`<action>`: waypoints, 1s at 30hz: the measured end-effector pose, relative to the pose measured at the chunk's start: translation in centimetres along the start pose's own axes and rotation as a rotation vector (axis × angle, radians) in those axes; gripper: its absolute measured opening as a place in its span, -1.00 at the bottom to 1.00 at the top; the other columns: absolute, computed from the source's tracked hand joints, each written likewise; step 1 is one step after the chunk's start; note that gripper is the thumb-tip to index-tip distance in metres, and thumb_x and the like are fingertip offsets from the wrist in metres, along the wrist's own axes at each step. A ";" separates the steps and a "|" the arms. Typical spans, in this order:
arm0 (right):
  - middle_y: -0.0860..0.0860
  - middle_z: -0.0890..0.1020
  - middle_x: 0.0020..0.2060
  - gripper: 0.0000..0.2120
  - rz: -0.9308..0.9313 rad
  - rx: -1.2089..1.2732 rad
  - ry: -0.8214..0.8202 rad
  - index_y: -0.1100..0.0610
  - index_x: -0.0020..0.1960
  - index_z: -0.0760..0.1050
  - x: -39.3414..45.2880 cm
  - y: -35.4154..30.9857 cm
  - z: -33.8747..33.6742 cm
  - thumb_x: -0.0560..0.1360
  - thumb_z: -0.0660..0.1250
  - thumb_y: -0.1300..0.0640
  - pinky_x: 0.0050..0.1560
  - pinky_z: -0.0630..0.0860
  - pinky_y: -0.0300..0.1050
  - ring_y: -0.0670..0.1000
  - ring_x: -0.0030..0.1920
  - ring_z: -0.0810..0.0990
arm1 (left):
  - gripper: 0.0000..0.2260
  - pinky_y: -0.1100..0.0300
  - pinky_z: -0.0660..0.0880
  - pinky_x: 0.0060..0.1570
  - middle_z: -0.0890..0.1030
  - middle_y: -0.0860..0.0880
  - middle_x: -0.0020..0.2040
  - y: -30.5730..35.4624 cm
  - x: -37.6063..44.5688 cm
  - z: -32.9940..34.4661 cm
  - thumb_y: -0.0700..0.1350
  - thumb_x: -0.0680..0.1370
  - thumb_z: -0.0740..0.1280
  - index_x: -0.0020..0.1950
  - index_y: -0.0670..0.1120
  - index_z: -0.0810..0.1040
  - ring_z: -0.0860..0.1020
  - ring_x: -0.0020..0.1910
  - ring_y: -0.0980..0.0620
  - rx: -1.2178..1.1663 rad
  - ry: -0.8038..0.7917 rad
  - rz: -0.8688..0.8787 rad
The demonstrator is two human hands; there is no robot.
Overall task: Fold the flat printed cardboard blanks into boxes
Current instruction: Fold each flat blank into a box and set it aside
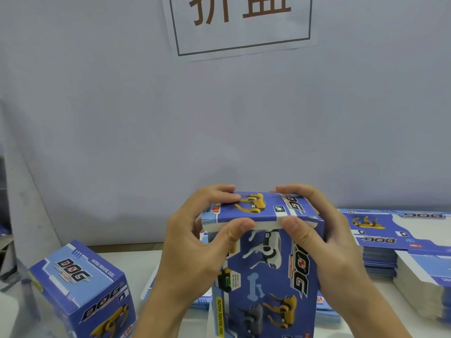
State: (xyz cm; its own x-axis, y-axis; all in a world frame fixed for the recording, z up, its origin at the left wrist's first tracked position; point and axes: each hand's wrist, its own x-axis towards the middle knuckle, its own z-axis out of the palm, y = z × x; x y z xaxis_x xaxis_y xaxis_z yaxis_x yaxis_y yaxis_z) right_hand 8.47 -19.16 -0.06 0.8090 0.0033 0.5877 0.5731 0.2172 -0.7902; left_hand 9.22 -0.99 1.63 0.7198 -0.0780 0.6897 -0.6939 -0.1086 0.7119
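Grey wall behind; left hand, right hand grip box top.

Ahead of you stands a plain pale grey-blue wall, evenly lit with soft shadows low down. A white paper sign with a dark border and large brown characters hangs on it, top centre. Below, you face a white desk meeting the wall.

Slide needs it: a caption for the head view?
Both hands, left hand and right hand, press shut the top flap of a blue printed cardboard box.
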 end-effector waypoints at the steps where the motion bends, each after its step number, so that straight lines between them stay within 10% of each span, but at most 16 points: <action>1: 0.05 0.72 0.00 -0.67 0.009 0.000 0.000 -0.12 0.09 0.57 0.0 -0.1 0.1 0.35 0.51 -0.09 -0.27 0.65 -0.07 0.17 -0.13 0.73 | -0.74 0.17 0.65 -0.28 0.62 0.15 0.16 -0.1 0.0 0.1 0.18 0.40 0.50 0.02 0.12 0.64 0.62 0.16 0.04 0.001 0.007 0.001; 8: 0.06 0.64 0.10 -0.20 0.073 -0.029 0.158 -0.33 0.15 0.45 0.3 -0.3 0.1 -0.03 0.47 -0.56 -0.26 0.67 0.02 0.11 -0.14 0.74 | -0.33 -0.17 0.56 0.15 0.54 0.17 0.28 -1.2 -0.2 0.6 0.25 0.33 0.51 0.37 0.24 0.32 0.58 0.25 -0.09 -0.110 -0.042 -0.066; 15: 0.10 0.65 0.07 -0.65 -0.036 0.051 0.112 -0.08 0.12 0.52 0.3 -0.2 0.1 0.37 0.46 -0.10 -0.32 0.65 -0.02 0.15 -0.14 0.73 | -0.66 0.04 0.66 -0.25 0.65 -0.10 0.05 -1.5 -0.2 1.1 0.15 0.47 0.35 0.22 0.14 0.52 0.69 0.01 -0.13 -0.229 0.009 -0.111; 20: -0.01 0.61 -0.40 -0.71 -0.037 -0.051 0.097 0.10 0.12 0.51 0.3 -0.3 0.3 0.51 0.30 -0.06 -0.48 0.50 -0.24 -0.06 -0.42 0.62 | -0.67 0.05 0.63 -0.30 0.65 -0.10 -0.08 -1.6 -0.3 1.5 0.18 0.50 0.36 0.14 0.01 0.50 0.69 -0.07 -0.16 -0.283 0.033 -0.113; 27: 0.08 0.35 -0.51 -0.69 -0.007 -0.190 0.122 0.07 -0.10 0.49 0.4 -0.8 0.4 0.50 0.18 -0.17 -0.52 0.35 -0.22 0.01 -0.53 0.36 | -0.82 0.20 0.42 -0.54 0.47 -0.03 -0.39 -0.6 0.3 2.7 0.04 0.53 0.26 -0.20 -0.02 0.46 0.55 -0.43 0.08 -0.293 0.160 -0.142; 30: 0.00 0.61 -0.21 -0.81 0.014 -0.173 0.151 -0.18 0.04 0.48 0.6 -0.6 0.4 0.44 0.21 -0.08 -0.32 0.57 0.04 0.23 -0.31 0.57 | -0.85 0.27 0.44 -0.53 0.57 0.10 -0.29 -0.5 0.1 2.3 -0.20 0.62 0.22 0.04 0.06 0.48 0.58 -0.41 0.10 -0.312 0.175 -0.176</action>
State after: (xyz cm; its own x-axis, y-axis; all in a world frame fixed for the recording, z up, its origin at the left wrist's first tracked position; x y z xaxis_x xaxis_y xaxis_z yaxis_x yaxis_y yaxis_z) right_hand 8.52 -18.95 0.85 0.8199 -0.1441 0.5541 0.5651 0.0477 -0.8236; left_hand 9.74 -3.22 1.04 0.8325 0.0884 0.5469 -0.5526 0.2028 0.8084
